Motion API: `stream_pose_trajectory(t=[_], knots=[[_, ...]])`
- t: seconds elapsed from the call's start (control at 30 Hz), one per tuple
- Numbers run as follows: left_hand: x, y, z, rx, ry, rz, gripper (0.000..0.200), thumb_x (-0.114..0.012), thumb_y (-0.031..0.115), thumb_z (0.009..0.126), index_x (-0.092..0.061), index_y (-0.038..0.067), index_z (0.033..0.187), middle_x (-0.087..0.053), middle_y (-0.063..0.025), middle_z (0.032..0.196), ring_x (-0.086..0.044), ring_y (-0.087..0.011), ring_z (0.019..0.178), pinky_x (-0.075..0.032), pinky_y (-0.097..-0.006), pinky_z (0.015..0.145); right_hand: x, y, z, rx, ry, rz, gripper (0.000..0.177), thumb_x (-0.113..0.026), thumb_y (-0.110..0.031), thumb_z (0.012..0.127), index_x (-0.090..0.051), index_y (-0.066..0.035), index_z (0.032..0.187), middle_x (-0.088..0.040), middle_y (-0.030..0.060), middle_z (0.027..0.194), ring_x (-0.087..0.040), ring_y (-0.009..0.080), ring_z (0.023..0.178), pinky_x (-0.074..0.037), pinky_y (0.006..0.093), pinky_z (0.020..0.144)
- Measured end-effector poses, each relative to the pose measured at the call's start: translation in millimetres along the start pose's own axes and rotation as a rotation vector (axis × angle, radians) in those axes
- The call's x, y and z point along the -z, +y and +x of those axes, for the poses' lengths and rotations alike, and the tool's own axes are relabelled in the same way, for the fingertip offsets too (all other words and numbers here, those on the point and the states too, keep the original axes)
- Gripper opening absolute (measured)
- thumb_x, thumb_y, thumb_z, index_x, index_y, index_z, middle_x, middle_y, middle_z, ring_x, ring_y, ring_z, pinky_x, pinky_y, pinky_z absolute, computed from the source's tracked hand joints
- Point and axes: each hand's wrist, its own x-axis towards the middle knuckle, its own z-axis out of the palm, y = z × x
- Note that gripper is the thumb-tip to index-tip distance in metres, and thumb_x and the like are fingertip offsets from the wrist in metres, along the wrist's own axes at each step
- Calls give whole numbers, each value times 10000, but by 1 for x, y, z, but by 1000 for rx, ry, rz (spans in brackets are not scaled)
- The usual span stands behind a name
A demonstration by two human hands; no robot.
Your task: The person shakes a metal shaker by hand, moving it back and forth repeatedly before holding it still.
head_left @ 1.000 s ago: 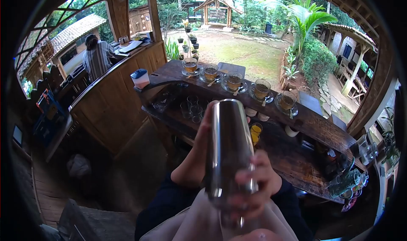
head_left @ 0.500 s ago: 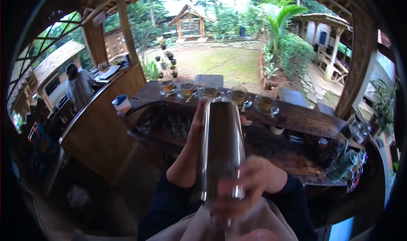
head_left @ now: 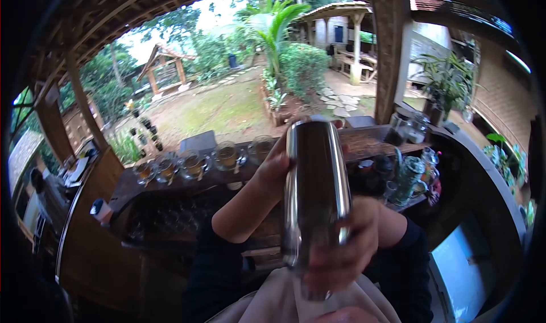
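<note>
A shiny metal cocktail shaker (head_left: 313, 169) is held up in front of me, tilted, with both hands around it. My left hand (head_left: 277, 165) wraps the far end from the left side; some of its fingers are hidden behind the metal. My right hand (head_left: 348, 244) grips the near, lower end and is blurred by motion. Beyond the shaker, several glass cups of brown drink (head_left: 226, 156) stand in a row on saucers along the raised counter ledge (head_left: 364, 144), with small spoons beside them.
Glass jars (head_left: 418, 131) stand on the ledge at right, above green glassware (head_left: 408, 178). Dark glasses (head_left: 170, 218) fill the shelf below the ledge. A plastic cup (head_left: 101, 210) sits at the left corner. Another person (head_left: 50, 197) is at the far left, behind a wooden counter (head_left: 96, 232).
My view has turned right, so the cups and garden shift left. The shaker stays gripped in both hands, with blur at its lower end in both frames.
</note>
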Motion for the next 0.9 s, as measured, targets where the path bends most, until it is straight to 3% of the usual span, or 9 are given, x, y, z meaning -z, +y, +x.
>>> stream_pose_trajectory(t=[0.07, 0.13, 0.2, 0.33, 0.5, 0.57, 0.67, 0.8, 0.9], knots=[[37, -18, 38, 273, 100, -144, 506, -489, 369, 881, -468, -6, 1220, -567, -198, 1139, -597, -290, 1008, -490, -428, 887, 36, 14, -43, -317, -295, -70, 171, -601, -260, 829, -593, -169, 974, -593, 43, 1104, -560, 232, 1085, -370, 523, 929], [101, -56, 58, -30, -27, 1175, 442, -449, 412, 883, -587, 25, 1045, -644, -127, 936, -653, -249, 785, -535, -423, 769, 49, 47, -68, -824, -155, -37, 390, -699, -225, 745, -576, -70, 1081, -547, 176, 1151, -555, 297, 1085, -446, 416, 887], [65, -72, 85, -75, 9, 1288, 456, -421, 427, 894, -582, 34, 1061, -639, -154, 950, -649, -272, 826, -528, -433, 792, 65, 52, -73, -1202, 18, -65, 481, -739, -170, 672, -571, -21, 1098, -530, 179, 1176, -552, 334, 1070, -465, 382, 877], [26, -84, 99, 602, 72, -485, 532, -443, 441, 892, -491, 0, 1187, -575, -185, 1108, -589, -296, 1023, -505, -434, 853, 118, 10, -31, -555, -441, -121, 323, -645, -139, 747, -606, -119, 1067, -553, 68, 1160, -554, 239, 1091, -407, 443, 945], [9, -139, 127, 5, -318, 91, 576, -615, 328, 852, -333, 129, 1314, -519, -214, 1188, -559, -323, 1068, -479, -464, 889, 156, 0, -70, 25, -141, -213, 217, -609, -219, 787, -612, -236, 1004, -571, -41, 1135, -560, 194, 1074, -374, 510, 950], [76, -164, 174, 423, -64, -102, 480, -514, 366, 893, -409, 70, 1256, -539, -196, 1160, -575, -287, 1038, -512, -416, 851, 202, 24, -97, -560, -397, -144, 381, -656, -234, 766, -560, -168, 1129, -565, 52, 1151, -568, 252, 1046, -408, 496, 909], [83, -208, 209, 387, 99, 95, 467, -443, 394, 915, -478, 26, 1201, -578, -185, 1086, -610, -292, 944, -520, -402, 850, 205, 49, -138, -1348, 176, -194, 551, -753, -178, 671, -521, 10, 1134, -559, 179, 1128, -548, 346, 1054, -430, 396, 904], [58, -214, 203, 676, -81, -580, 474, -422, 392, 922, -480, 13, 1201, -548, -202, 1161, -584, -310, 1014, -488, -457, 893, 231, 18, -102, -757, -86, -374, 501, -728, -130, 697, -549, -87, 1163, -591, 92, 1121, -592, 259, 1036, -403, 394, 940], [14, -226, 193, 205, -160, 69, 386, -481, 340, 922, -481, 38, 1164, -600, -115, 1058, -608, -182, 947, -505, -338, 838, 249, -7, -111, -339, -333, -343, 392, -684, -157, 734, -579, -193, 1110, -609, -8, 1112, -571, 221, 1076, -356, 431, 969]])
